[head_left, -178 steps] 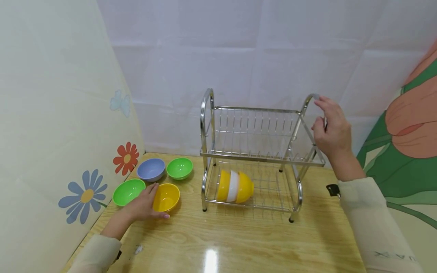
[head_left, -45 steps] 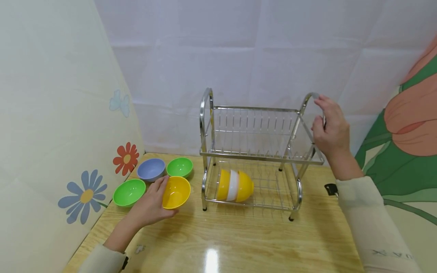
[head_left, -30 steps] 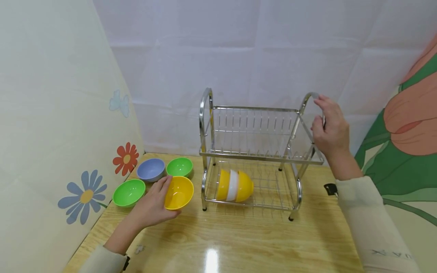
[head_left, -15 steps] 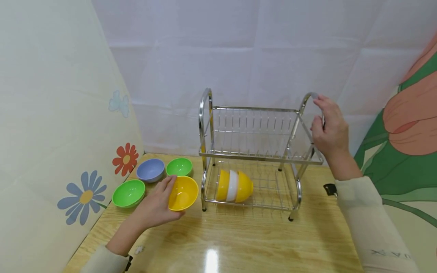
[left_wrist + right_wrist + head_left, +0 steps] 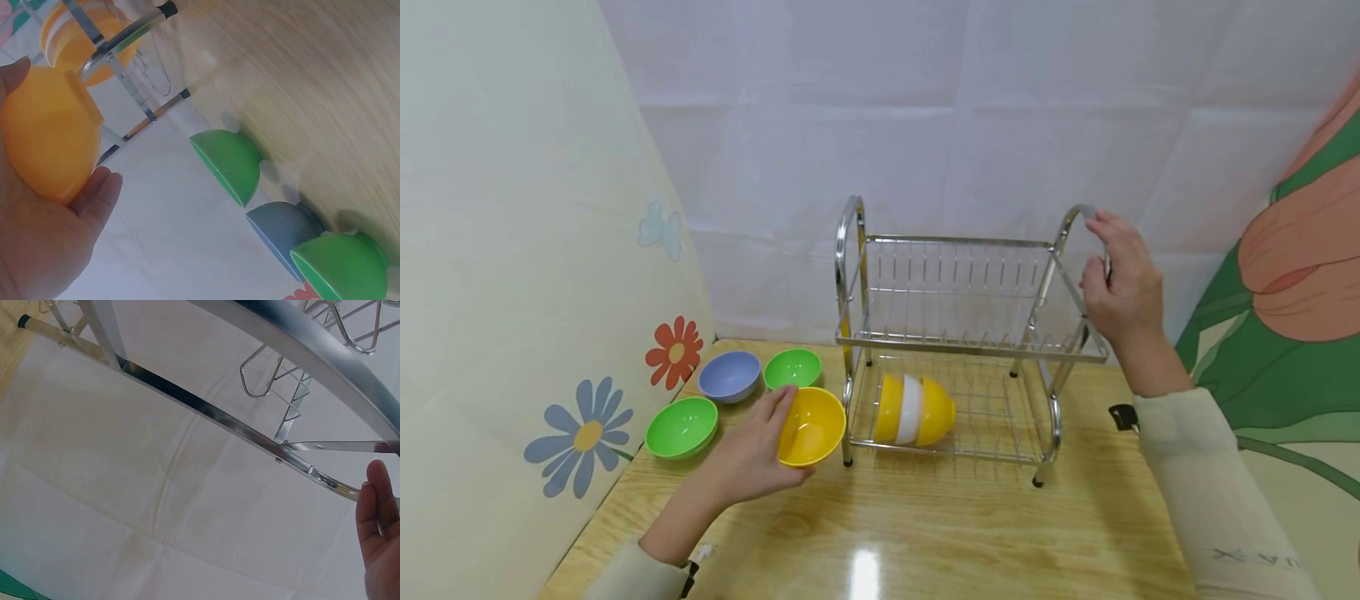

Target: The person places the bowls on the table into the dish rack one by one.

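Note:
My left hand grips a yellow bowl by its side, mouth turned up toward the head camera, just left of the dish rack. In the left wrist view the bowl sits between thumb and fingers, raised off the table. My right hand holds the top of the right arch of the metal two-tier dish rack; its fingertips show at the tube in the right wrist view. On the lower tier a yellow bowl, a white bowl and another yellow bowl lie sideways, nested together.
Left on the wooden table stand a blue bowl, a green bowl behind my left hand, and another green bowl nearer the left wall. A white cloth wall rises behind the rack. The upper tier has upright wire dividers.
The left hand has lifted the yellow bowl from among the other bowls and moved it right, up to the rack's left side. The right hand has stayed at the arch.

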Available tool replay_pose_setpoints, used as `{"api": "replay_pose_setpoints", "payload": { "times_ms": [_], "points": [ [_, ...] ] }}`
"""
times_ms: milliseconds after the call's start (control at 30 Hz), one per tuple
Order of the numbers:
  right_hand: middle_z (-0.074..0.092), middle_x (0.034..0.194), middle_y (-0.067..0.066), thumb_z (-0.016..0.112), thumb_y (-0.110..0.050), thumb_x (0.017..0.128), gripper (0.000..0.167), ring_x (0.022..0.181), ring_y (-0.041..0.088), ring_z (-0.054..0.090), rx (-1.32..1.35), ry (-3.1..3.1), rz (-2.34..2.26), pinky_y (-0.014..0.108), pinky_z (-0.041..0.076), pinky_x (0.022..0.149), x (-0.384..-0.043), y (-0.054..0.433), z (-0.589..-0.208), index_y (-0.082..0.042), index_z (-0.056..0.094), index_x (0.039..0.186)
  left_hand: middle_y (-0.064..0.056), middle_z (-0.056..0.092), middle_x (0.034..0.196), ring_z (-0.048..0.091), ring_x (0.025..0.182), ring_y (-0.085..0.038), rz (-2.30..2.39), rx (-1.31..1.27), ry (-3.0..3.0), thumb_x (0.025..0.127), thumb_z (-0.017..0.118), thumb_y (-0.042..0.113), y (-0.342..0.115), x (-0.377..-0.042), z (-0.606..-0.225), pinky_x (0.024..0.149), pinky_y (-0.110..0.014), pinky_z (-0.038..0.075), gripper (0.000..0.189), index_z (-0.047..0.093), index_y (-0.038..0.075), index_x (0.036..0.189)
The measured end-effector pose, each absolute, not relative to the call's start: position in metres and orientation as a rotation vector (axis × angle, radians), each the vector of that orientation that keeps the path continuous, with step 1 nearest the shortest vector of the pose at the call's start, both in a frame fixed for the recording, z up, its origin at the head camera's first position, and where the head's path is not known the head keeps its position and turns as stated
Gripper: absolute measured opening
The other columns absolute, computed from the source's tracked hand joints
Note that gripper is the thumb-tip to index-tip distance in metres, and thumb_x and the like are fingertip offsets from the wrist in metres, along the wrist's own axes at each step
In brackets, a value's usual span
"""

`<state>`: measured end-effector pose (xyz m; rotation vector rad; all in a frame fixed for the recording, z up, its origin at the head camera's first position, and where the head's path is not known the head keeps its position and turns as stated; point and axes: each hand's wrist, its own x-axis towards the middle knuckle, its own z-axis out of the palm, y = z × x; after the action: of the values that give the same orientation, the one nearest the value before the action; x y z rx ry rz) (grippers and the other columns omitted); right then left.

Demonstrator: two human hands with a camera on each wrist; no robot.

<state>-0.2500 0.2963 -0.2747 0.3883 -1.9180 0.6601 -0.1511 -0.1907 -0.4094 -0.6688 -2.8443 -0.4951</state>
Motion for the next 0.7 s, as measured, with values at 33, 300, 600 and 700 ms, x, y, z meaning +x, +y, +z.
{"api": "replay_pose_setpoints", "payload": {
  "times_ms": [33, 300, 600, 700],
  "points": [
    [0.059, 0.143, 0.008, 0.052, -0.001, 0.092, 0.043, 0.113, 0.04, 0.064, 0.387, -1.917, 0.656, 0.063, 0.052, 0.078, -0.25, 0.296, -0.275, -0.006, 0.063, 0.133, -0.02, 0.037, 0.156, 0.053, 0.129, -0.038, -0.493, -0.671, -2.844, 0.069, 0.086, 0.054, -0.19, -0.151, -0.409, 0.093, -0.054, 0.056, 0.118, 0.028, 0.002, 0.158],
    [0.059, 0.143, 0.008, 0.052, -0.001, 0.091, 0.044, 0.1, 0.041, 0.067, 0.388, -1.916, 0.652, 0.062, 0.053, 0.078, -0.25, 0.297, -0.275, -0.005, 0.063, 0.133, -0.019, 0.038, 0.156, 0.05, 0.132, -0.036, -0.459, -0.694, -2.826, 0.069, 0.084, 0.057, -0.183, -0.15, -0.406, 0.096, -0.051, 0.055, 0.117, 0.03, 0.002, 0.158],
    [0.06, 0.143, 0.01, 0.051, -0.006, 0.092, 0.043, 0.123, 0.037, 0.061, 0.387, -1.925, 0.671, 0.064, 0.052, 0.086, -0.251, 0.297, -0.276, -0.005, 0.063, 0.133, -0.016, 0.037, 0.158, 0.052, 0.13, -0.034, -0.468, -0.701, -2.852, 0.07, 0.083, 0.06, -0.177, -0.148, -0.403, 0.095, -0.049, 0.056, 0.118, 0.028, 0.005, 0.159],
    [0.06, 0.143, 0.009, 0.051, -0.008, 0.093, 0.042, 0.127, 0.035, 0.059, 0.387, -1.922, 0.68, 0.063, 0.051, 0.09, -0.252, 0.298, -0.277, -0.005, 0.064, 0.133, -0.017, 0.036, 0.158, 0.052, 0.131, -0.035, -0.474, -0.711, -2.853, 0.07, 0.083, 0.059, -0.175, -0.148, -0.401, 0.096, -0.05, 0.056, 0.118, 0.028, 0.004, 0.159]
  ]
}}
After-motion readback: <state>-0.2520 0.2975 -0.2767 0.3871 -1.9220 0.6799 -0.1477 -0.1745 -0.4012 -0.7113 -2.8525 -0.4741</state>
